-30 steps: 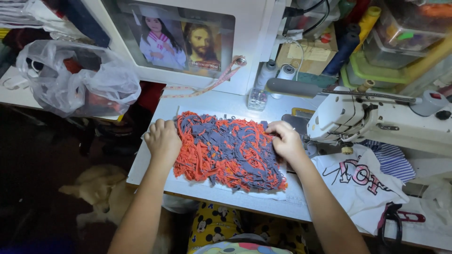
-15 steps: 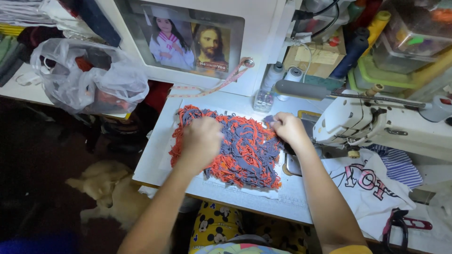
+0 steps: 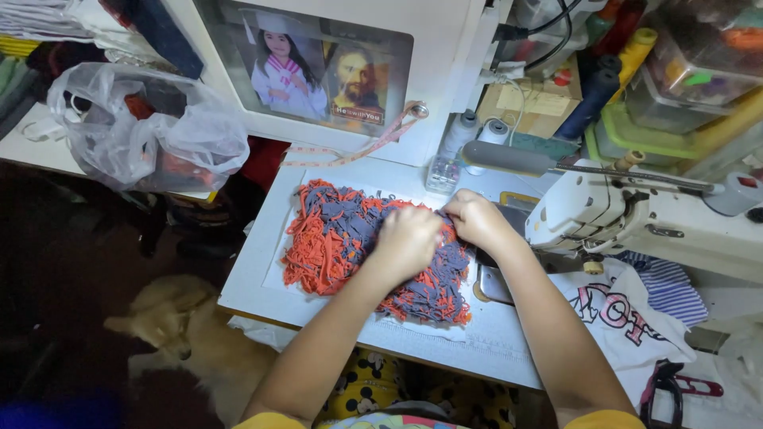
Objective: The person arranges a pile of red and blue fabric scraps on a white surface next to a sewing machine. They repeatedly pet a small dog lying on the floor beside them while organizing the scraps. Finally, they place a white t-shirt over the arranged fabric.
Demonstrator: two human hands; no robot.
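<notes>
A shaggy mat of orange and grey fabric strips (image 3: 342, 246) lies on a white backing cloth on the white sewing table (image 3: 254, 270). My left hand (image 3: 407, 238) presses down on the middle right of the mat, fingers curled into the strips. My right hand (image 3: 474, 218) rests at the mat's upper right edge, close beside the left hand and just left of the white sewing machine (image 3: 636, 218).
A clear plastic bag (image 3: 143, 131) sits at the left. A framed picture panel (image 3: 318, 71) and thread spools (image 3: 477, 135) stand behind the mat. A tan dog (image 3: 191, 334) lies on the floor below. White printed cloth (image 3: 628, 314) and scissors (image 3: 675, 389) lie right.
My left hand has slid from the mat's left edge across to its right side, ending next to my right hand. The camera has moved closer and shifted left.
</notes>
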